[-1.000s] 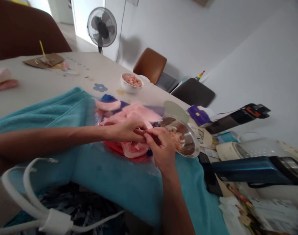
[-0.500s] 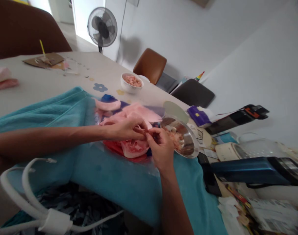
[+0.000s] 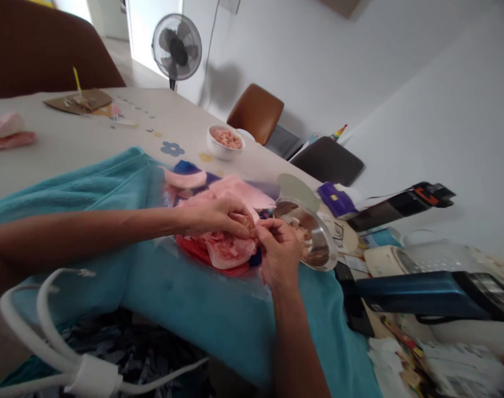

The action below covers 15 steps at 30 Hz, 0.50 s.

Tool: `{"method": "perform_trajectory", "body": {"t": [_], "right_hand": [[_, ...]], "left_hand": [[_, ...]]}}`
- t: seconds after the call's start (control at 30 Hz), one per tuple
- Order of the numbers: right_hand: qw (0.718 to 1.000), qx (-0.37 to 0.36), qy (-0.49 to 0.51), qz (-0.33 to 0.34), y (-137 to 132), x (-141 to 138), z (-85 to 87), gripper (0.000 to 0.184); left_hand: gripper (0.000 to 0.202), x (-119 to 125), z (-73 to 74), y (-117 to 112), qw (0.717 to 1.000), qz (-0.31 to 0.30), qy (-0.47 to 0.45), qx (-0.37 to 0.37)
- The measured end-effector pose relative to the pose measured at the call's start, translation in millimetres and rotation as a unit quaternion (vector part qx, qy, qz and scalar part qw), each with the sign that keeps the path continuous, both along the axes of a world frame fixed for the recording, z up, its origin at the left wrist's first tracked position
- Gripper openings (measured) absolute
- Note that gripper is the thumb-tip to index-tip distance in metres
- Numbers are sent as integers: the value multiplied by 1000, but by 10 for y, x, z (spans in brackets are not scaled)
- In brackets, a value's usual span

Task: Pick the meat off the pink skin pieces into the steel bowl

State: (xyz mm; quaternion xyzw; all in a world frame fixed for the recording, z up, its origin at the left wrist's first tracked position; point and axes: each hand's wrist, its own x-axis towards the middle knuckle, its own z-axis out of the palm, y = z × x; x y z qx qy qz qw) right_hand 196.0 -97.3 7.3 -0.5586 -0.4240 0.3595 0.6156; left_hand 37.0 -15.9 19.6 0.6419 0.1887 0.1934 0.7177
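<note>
My left hand (image 3: 213, 216) and my right hand (image 3: 280, 249) meet fingertip to fingertip over a heap of pink fruit peel and flesh (image 3: 229, 249) lying on a blue towel (image 3: 111, 188). Both hands pinch a small pink piece between them; I cannot make out exactly what it is. Just right of my right hand stands a steel bowl (image 3: 318, 255) with pinkish pieces inside. More pale pink peel (image 3: 239, 190) lies behind the hands.
A white bowl (image 3: 224, 141) of pink pieces sits farther back on the table. A fan (image 3: 176, 47) and brown chairs (image 3: 255, 112) stand beyond. Cluttered papers, a dark blue box (image 3: 426, 296) and a purple pack (image 3: 334, 200) crowd the right. White tubing (image 3: 48, 331) hangs near me.
The hands have shifted slightly right and down toward the peel heap, still pinching together. The view has drifted a little.
</note>
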Motion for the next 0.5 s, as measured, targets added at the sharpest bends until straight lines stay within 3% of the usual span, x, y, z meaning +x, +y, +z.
{"method": "perform_trajectory", "body": {"t": [0.17, 0.3, 0.5], "right_hand": [[993, -11, -97, 69, -20, 54, 91, 15], [989, -23, -129, 69, -31, 64, 112, 15], [999, -30, 37, 20, -15, -1, 95, 17]], "left_hand": [[20, 3, -14, -5, 998, 20, 35, 50], [22, 0, -25, -12, 998, 19, 31, 46], [19, 9, -22, 0, 998, 0, -44, -34]]}}
